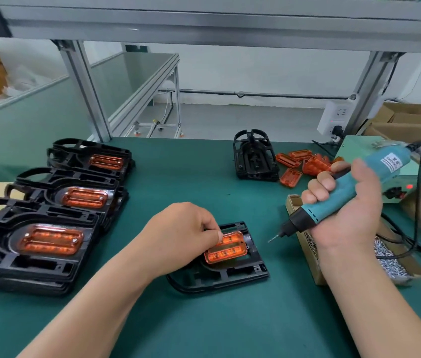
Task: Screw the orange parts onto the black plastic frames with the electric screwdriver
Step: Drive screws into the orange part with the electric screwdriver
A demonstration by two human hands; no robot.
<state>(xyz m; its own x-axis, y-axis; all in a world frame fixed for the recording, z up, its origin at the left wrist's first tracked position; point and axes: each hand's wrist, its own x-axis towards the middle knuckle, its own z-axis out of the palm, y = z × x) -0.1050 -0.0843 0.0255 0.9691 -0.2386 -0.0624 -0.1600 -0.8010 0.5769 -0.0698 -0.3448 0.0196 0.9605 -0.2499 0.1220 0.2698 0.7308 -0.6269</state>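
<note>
On the green surface [199, 174], a black frame [219, 267] lies flat just below the middle of the view, with an orange part [226, 248] seated in its recess. The left hand [186, 228] comes in from seven o'clock, its fingers curled, pinching the orange part at its eleven o'clock corner. At three o'clock of the frame the right hand [346, 205] is wrapped tight round the teal electric screwdriver [343, 193], held clear of the surface. Its bit points toward eight o'clock, the tip near the frame but apart from it. Below that hand stands a cardboard box [307, 257] with small silver screws [390, 257] in it. At nine o'clock sit three stacks of finished frames [49, 218], each topped with an orange piece. At twelve to one o'clock stands a stack of bare frames [254, 157] with loose orange parts [305, 162] just to its right.
</note>
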